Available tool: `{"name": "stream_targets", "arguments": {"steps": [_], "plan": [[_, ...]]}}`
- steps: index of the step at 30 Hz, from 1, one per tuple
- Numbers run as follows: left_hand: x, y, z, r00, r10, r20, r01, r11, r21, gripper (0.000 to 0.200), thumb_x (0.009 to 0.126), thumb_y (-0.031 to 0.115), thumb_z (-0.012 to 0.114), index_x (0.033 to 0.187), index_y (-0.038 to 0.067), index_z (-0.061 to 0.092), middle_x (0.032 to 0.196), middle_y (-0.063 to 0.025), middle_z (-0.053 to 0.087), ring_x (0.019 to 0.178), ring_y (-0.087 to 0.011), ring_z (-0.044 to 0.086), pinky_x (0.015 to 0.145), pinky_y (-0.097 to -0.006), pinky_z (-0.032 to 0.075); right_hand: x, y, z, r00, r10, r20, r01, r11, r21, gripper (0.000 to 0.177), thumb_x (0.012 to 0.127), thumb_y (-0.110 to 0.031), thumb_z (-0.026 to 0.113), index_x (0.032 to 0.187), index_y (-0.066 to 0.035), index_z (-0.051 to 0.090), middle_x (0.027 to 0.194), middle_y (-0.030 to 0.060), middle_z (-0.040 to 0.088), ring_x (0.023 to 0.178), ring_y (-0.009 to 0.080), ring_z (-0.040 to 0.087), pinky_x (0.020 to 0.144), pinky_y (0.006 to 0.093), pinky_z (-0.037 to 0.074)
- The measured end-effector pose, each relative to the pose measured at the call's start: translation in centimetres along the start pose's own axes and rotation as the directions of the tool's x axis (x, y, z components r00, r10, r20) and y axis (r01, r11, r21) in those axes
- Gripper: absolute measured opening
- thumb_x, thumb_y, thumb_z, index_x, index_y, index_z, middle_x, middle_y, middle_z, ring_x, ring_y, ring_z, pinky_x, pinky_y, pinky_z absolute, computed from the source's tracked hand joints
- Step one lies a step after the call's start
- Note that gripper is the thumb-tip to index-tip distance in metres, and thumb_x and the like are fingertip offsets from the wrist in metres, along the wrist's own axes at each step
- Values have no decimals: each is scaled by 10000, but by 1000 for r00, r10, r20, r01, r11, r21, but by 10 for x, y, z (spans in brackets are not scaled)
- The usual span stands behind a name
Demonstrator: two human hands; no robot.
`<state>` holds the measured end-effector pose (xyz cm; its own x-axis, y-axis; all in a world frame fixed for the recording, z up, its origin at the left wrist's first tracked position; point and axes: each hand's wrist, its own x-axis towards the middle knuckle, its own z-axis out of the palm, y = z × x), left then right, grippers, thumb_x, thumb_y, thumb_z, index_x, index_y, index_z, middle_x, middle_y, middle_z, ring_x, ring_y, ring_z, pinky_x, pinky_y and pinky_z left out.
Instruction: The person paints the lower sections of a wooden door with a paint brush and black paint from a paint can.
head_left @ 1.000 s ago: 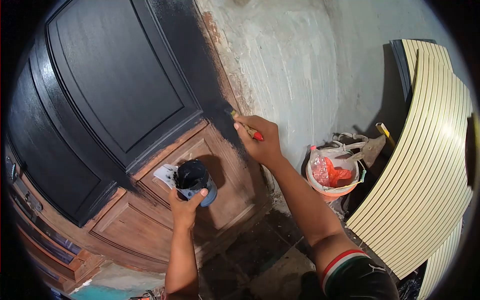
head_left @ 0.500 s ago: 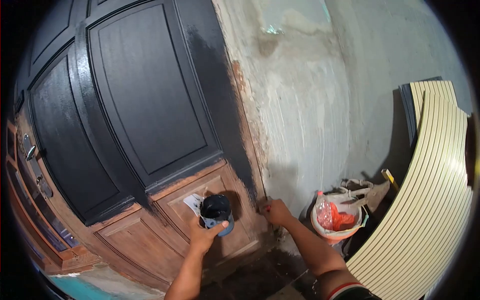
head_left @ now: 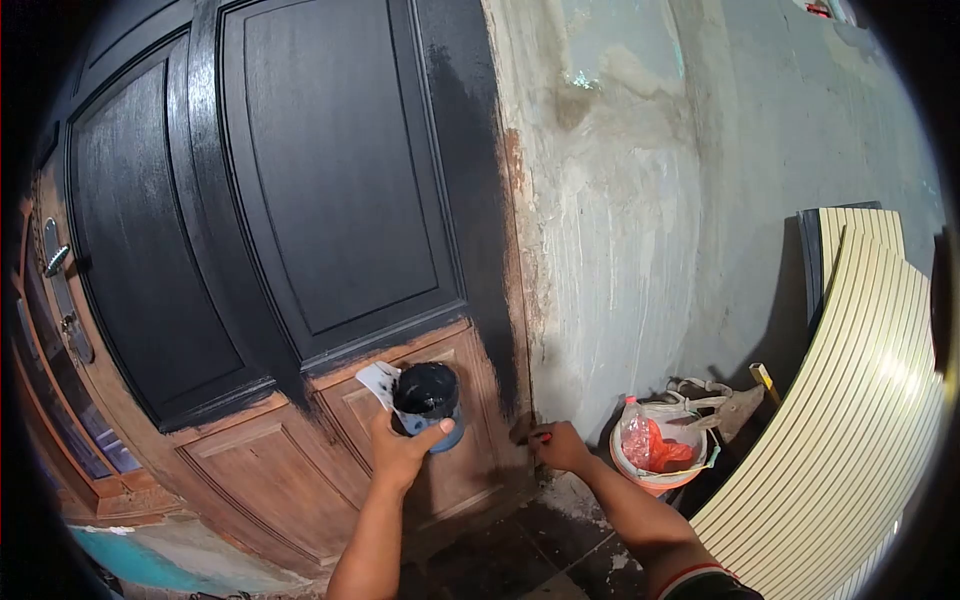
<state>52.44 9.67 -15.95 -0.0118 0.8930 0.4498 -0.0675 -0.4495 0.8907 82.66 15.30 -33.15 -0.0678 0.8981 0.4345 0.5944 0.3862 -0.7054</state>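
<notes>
My left hand [head_left: 405, 445] is wrapped round a dark cup of black paint [head_left: 428, 392], thumb across its front. A white paint-stained piece [head_left: 380, 382] sticks out at the cup's left side. My right hand [head_left: 562, 447] is closed on a paintbrush [head_left: 544, 437]; a bit of red handle shows, and its bristles are hard to make out against the door's lower right edge. The wooden door [head_left: 345, 160] is black on its upper panels. Its lower panels [head_left: 265, 450] are bare brown wood, with a ragged paint border between.
A bucket [head_left: 640, 478] holding a clear plastic bottle [head_left: 635, 430] and something red stands right of my right hand. Curved cream ribbed panels [head_left: 840, 400] lean at the right by the rough grey wall [head_left: 620, 250]. Dark tiles [head_left: 500, 550] cover the floor below.
My view has shifted, so the door sits more upright and farther right. My right hand with the paintbrush is slightly lower along the door's edge. The left hand still holds the cup.
</notes>
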Motion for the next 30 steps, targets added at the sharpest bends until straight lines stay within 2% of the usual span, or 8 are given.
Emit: {"name": "stream_targets", "arguments": {"steps": [5, 9, 15, 18, 21, 24, 27, 30], "plan": [[10, 16, -5, 998, 61, 15, -59, 994, -89, 615, 780, 82, 964, 1318, 10, 675, 1230, -86, 756, 1126, -208, 717, 1029, -366, 561, 73, -37, -51, 989, -133, -58, 121, 977, -176, 184, 868, -194, 741, 876, -12, 772, 815, 271, 712, 755, 460, 700, 714, 513, 561], [18, 16, -13, 996, 87, 20, -83, 987, -140, 641, 763, 90, 973, 1323, 15, 671, 1240, -80, 753, 1140, -206, 714, 1045, -369, 550, 138, -181, -148, 963, -121, -242, 106, 992, -74, 359, 1014, -341, 685, 903, -13, 783, 734, 196, 715, 646, 264, 687, 678, 429, 548], [26, 10, -22, 990, 136, 32, -133, 988, -78, 612, 745, 117, 949, 1301, 25, 712, 1209, -47, 760, 1099, -187, 702, 1029, -351, 520, 230, -304, -243, 602, -367, -709, 528, 849, 9, 294, 981, -271, 727, 983, 8, 819, 756, 163, 759, 689, 211, 716, 697, 361, 550], [29, 8, -24, 989, 141, 40, -135, 983, -125, 577, 744, 105, 939, 1278, 25, 734, 1210, -37, 761, 1106, -178, 697, 1023, -343, 516, 240, -284, -236, 538, -413, -735, 522, 848, -94, 277, 985, -241, 717, 1015, 10, 830, 743, 126, 762, 699, 187, 717, 710, 336, 553], [27, 18, -24, 987, 145, 72, -134, 981, -142, 572, 742, 95, 932, 1276, 26, 740, 1207, -29, 760, 1102, -174, 699, 1024, -342, 520, 209, -248, -209, 648, -526, -551, 467, 846, -259, 289, 994, -232, 710, 1039, 29, 826, 754, 117, 769, 708, 161, 718, 709, 309, 552], [24, 26, -20, 985, 155, 71, -144, 979, -143, 563, 742, 78, 920, 1273, 26, 739, 1189, -27, 763, 1093, -173, 703, 1027, -345, 526, 201, -265, -236, 834, -308, -458, 326, 944, -41, 311, 992, -228, 717, 1065, 57, 816, 792, 135, 789, 714, 154, 727, 711, 294, 559], [23, 25, -17, 986, 151, 74, -141, 982, -124, 557, 740, 64, 917, 1268, 26, 740, 1172, -24, 766, 1083, -174, 706, 1027, -349, 531, 223, -302, -250, 589, -401, -701, 539, 842, -29, 335, 983, -239, 728, 1051, 78, 811, 806, 138, 799, 710, 161, 734, 703, 300, 564], [27, 15, -20, 984, 132, 120, -123, 989, -82, 616, 758, 68, 955, 1313, 41, 690, 1212, -31, 754, 1130, -180, 703, 1043, -355, 535, 240, -289, -243, 622, -418, -662, 466, 877, -116, 332, 969, -263, 726, 1007, 52, 822, 748, 146, 771, 696, 150, 724, 685, 309, 552]]}}
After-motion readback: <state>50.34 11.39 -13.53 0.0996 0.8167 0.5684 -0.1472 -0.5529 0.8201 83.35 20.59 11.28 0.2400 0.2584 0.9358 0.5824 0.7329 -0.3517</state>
